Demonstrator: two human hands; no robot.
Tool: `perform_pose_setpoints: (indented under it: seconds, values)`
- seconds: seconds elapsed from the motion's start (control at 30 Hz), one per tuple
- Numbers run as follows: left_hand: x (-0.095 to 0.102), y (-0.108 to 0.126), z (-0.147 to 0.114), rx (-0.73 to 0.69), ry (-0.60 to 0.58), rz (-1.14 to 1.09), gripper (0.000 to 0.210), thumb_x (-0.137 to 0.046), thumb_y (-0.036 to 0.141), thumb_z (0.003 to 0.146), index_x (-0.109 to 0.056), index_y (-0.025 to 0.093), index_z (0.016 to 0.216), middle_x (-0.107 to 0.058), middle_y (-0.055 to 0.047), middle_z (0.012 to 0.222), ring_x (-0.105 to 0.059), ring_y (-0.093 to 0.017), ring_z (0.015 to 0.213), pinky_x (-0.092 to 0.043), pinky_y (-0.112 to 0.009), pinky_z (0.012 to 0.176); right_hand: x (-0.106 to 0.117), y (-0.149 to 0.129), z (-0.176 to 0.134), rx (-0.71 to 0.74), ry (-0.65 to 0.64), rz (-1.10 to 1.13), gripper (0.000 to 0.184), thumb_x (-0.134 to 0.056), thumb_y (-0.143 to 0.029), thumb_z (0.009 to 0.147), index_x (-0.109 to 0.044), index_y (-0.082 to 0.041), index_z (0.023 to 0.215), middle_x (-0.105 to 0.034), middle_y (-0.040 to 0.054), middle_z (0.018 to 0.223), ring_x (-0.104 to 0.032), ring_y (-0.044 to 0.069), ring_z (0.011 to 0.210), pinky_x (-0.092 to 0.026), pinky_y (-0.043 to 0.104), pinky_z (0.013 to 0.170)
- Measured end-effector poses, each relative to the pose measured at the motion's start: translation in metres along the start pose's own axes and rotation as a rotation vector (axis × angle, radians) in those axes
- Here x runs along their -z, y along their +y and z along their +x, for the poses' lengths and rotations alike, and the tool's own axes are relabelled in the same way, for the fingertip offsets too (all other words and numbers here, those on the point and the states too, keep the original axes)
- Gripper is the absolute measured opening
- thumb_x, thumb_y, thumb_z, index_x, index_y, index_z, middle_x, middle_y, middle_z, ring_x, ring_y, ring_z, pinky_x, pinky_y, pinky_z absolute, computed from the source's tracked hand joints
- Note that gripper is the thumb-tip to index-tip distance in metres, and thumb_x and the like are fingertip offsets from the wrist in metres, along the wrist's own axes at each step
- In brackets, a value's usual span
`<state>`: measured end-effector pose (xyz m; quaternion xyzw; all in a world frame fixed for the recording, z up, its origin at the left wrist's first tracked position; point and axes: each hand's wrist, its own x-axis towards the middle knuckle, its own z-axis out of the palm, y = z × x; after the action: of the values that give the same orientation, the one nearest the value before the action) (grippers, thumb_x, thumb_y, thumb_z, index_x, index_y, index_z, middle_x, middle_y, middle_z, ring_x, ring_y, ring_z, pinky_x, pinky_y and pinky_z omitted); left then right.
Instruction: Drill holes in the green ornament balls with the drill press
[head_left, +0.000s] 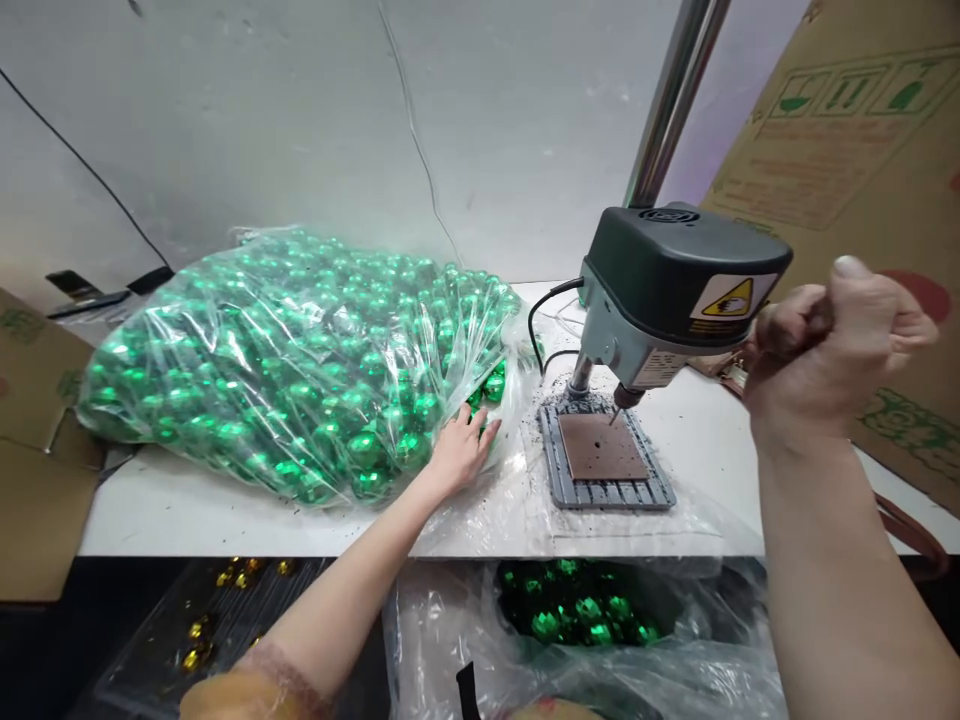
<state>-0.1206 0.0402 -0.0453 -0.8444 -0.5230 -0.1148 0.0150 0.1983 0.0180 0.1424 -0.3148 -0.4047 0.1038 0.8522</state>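
My left hand (pixel 461 450) reaches into the mouth of a large clear plastic bag (pixel 517 385) full of shiny green faceted balls (pixel 367 450). Its fingers are apart, close to a ball (pixel 494 384) at the opening, and I see nothing held in them. Beside the head of a small drill press (pixel 686 275), my right hand (pixel 840 345) is closed in a fist; whatever it grips is hidden. The drill bit (pixel 615 415) points down above a brown square board (pixel 602 447), which has a dark hole and lies on the slotted metal base (pixel 559 490).
Cardboard boxes stand at the right (pixel 862 180) and left (pixel 37 480). Below the table edge, an open plastic bag (pixel 450 620) holds more green balls (pixel 589 610). Gold balls (pixel 196 640) lie lower left. A black cord (pixel 534 320) runs from the drill press; dark shavings are scattered around its base.
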Motion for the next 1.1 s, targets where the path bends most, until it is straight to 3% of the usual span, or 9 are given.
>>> perform_pose_setpoints:
  seconds: [0.07, 0.2, 0.37, 0.47, 0.57, 0.7, 0.8, 0.93, 1.1]
  values:
    - [0.003, 0.0, -0.005, -0.028, -0.012, 0.013, 0.038, -0.04, 0.031, 0.11, -0.069, 0.024, 0.134, -0.066, -0.015, 0.139, -0.062, -0.03, 0.13, -0.055, -0.043, 0.104, 0.0, 0.0, 0.0, -0.011, 0.007, -0.002, 0.049, -0.07, -0.045, 0.07, -0.03, -0.025, 0.049, -0.031, -0.0087, 0.039, -0.025, 0.006, 0.035, -0.025, 0.03, 0.036]
    - [0.007, 0.018, -0.005, 0.161, -0.005, 0.035, 0.041, -0.044, 0.045, 0.109, -0.073, 0.023, 0.127, -0.056, -0.021, 0.149, -0.068, -0.036, 0.115, -0.055, -0.051, 0.097, -0.001, -0.001, 0.0, -0.037, 0.026, -0.012, 0.049, -0.072, -0.045, 0.067, -0.029, -0.026, 0.05, -0.03, -0.0089, 0.039, -0.025, 0.006, 0.036, -0.024, 0.029, 0.037]
    - [0.002, 0.038, 0.013, 0.265, -0.012, -0.015, 0.051, -0.056, 0.06, 0.101, -0.076, 0.016, 0.116, -0.052, -0.026, 0.149, -0.063, -0.044, 0.122, -0.05, -0.057, 0.103, -0.001, 0.001, 0.001, 0.008, 0.02, 0.011, 0.047, -0.067, -0.042, 0.072, -0.027, -0.025, 0.052, -0.029, -0.009, 0.04, -0.024, 0.005, 0.035, -0.02, 0.027, 0.037]
    - [0.0, 0.035, 0.024, 0.257, 0.092, -0.148, 0.039, -0.057, 0.05, 0.103, -0.075, 0.02, 0.119, -0.057, -0.021, 0.142, -0.063, -0.039, 0.123, -0.049, -0.054, 0.106, 0.0, 0.0, 0.002, 0.014, 0.002, 0.012, 0.047, -0.067, -0.042, 0.073, -0.028, -0.025, 0.052, -0.03, -0.0096, 0.04, -0.025, 0.004, 0.035, -0.019, 0.026, 0.037]
    - [0.004, 0.033, 0.027, 0.314, 0.301, -0.32, 0.029, -0.056, 0.033, 0.105, -0.073, 0.023, 0.126, -0.059, -0.017, 0.131, -0.065, -0.033, 0.118, -0.052, -0.049, 0.104, 0.0, 0.0, 0.002, 0.004, -0.013, 0.01, 0.049, -0.07, -0.043, 0.07, -0.028, -0.025, 0.052, -0.03, -0.01, 0.039, -0.025, 0.004, 0.035, -0.021, 0.026, 0.036]
    - [0.016, 0.057, 0.019, 0.252, 0.484, -0.761, 0.033, -0.067, 0.037, 0.097, -0.069, 0.024, 0.127, -0.061, -0.012, 0.129, -0.066, -0.027, 0.115, -0.056, -0.041, 0.1, 0.001, 0.0, 0.003, 0.005, -0.015, 0.02, 0.049, -0.067, -0.043, 0.072, -0.026, -0.025, 0.052, -0.029, -0.0099, 0.039, -0.024, 0.004, 0.034, -0.02, 0.025, 0.036]
    - [0.021, 0.092, 0.013, 0.295, 0.336, -1.394, 0.039, -0.062, 0.045, 0.098, -0.061, 0.025, 0.131, -0.069, -0.006, 0.11, -0.071, -0.021, 0.095, -0.062, -0.037, 0.085, 0.0, 0.001, 0.003, 0.008, -0.029, 0.026, 0.049, -0.065, -0.042, 0.077, -0.026, -0.025, 0.053, -0.029, -0.0098, 0.039, -0.024, 0.004, 0.034, -0.02, 0.026, 0.036]
    - [0.02, 0.127, 0.016, 0.545, 0.055, -2.139, 0.03, -0.052, 0.033, 0.099, -0.06, 0.022, 0.126, -0.073, -0.007, 0.103, -0.075, -0.021, 0.086, -0.065, -0.038, 0.077, 0.0, -0.001, 0.002, 0.012, -0.085, 0.039, 0.047, -0.061, -0.038, 0.083, -0.026, -0.025, 0.055, -0.03, -0.0101, 0.04, -0.023, 0.004, 0.034, -0.022, 0.026, 0.036]
    - [0.011, 0.138, 0.02, 0.724, 0.003, -2.389, 0.017, -0.06, 0.027, 0.099, -0.067, 0.018, 0.113, -0.076, -0.008, 0.104, -0.076, -0.021, 0.093, -0.066, -0.038, 0.086, 0.007, -0.002, 0.001, -0.033, -0.154, 0.048, 0.045, -0.061, -0.038, 0.089, -0.031, -0.023, 0.059, -0.036, -0.0116, 0.044, -0.031, 0.004, 0.036, -0.031, 0.025, 0.041]
